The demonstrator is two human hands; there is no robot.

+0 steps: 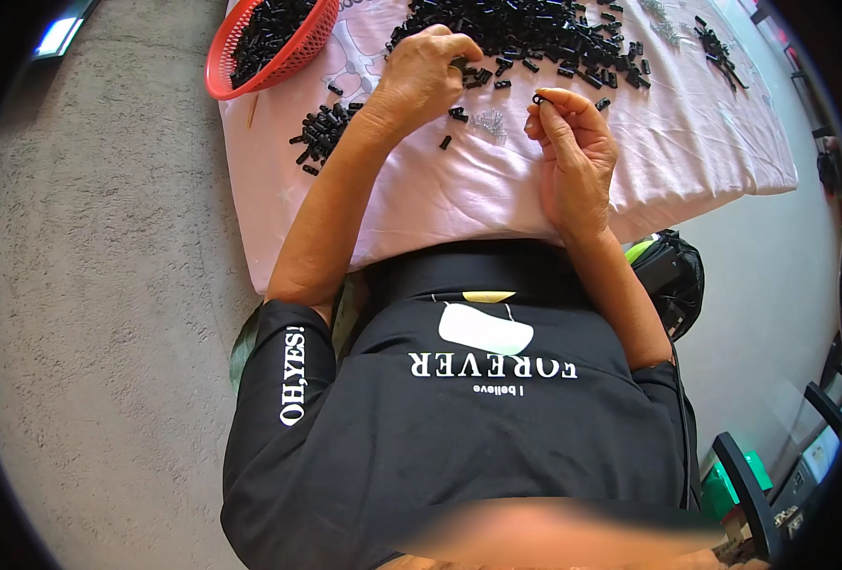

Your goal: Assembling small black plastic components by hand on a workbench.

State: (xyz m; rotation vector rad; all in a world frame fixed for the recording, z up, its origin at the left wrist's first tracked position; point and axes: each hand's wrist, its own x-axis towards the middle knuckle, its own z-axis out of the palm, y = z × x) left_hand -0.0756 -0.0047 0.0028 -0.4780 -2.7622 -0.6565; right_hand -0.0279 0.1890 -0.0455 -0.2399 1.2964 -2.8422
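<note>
My right hand (pixel 577 157) pinches a small black tubular plastic piece (pixel 539 99) between thumb and fingertips, just above the pink cloth. At the near edge of a large pile of similar black pieces (pixel 535 33), my left hand (pixel 427 74) is bent down with its fingers curled together. Whatever it grips is hidden among the dark pieces. Between the two hands lies a small heap of thin silvery metal parts (pixel 488 122), too fine to make out. One loose black piece (pixel 445 142) sits nearer to me. A smaller cluster of black pieces (pixel 322 133) rests left of my left forearm.
A red plastic basket (pixel 219 71) full of black pieces stands at the table's far left. More silvery parts (pixel 663 24) and a group of longer black pieces (pixel 718 55) lie far right. The pink cloth (pixel 687 161) covers the table. A black bag (pixel 679 285) is below its right edge.
</note>
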